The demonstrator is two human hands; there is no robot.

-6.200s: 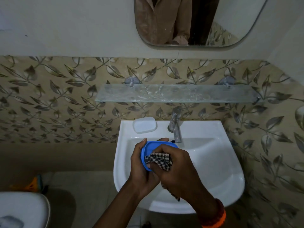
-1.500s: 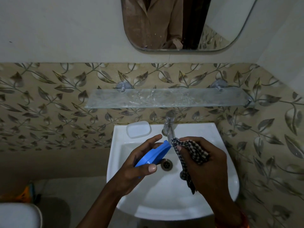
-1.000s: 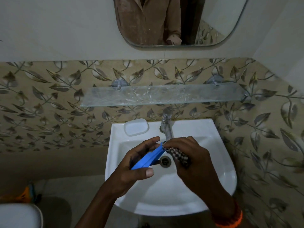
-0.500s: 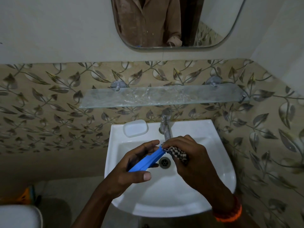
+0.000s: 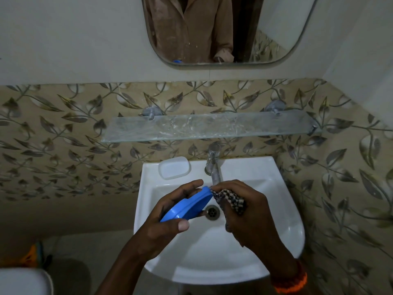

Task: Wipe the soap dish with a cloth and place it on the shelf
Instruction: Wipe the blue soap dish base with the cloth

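My left hand (image 5: pixel 168 218) grips a blue soap dish (image 5: pixel 187 206) edge-on above the white sink (image 5: pixel 282 220), thumb below and fingers behind it. A black-and-white checked cloth (image 5: pixel 230 200) is bunched in my right hand (image 5: pixel 248 211), which presses it against the dish's upper right end. A glass shelf (image 5: pixel 210 125) is fixed to the leaf-patterned wall above the sink, with nothing on it.
A white soap-dish part (image 5: pixel 174 167) lies on the sink's back left rim, beside the chrome tap (image 5: pixel 213 165). The drain (image 5: pixel 212 212) shows between my hands. A mirror (image 5: pixel 229 28) hangs above the shelf. A white toilet lid (image 5: pixel 21 282) sits at the lower left.
The dish has turned from facing me to edge-on. My right hand drew the cloth away, then brought it back to the dish's right end, where it has stayed for the last second.
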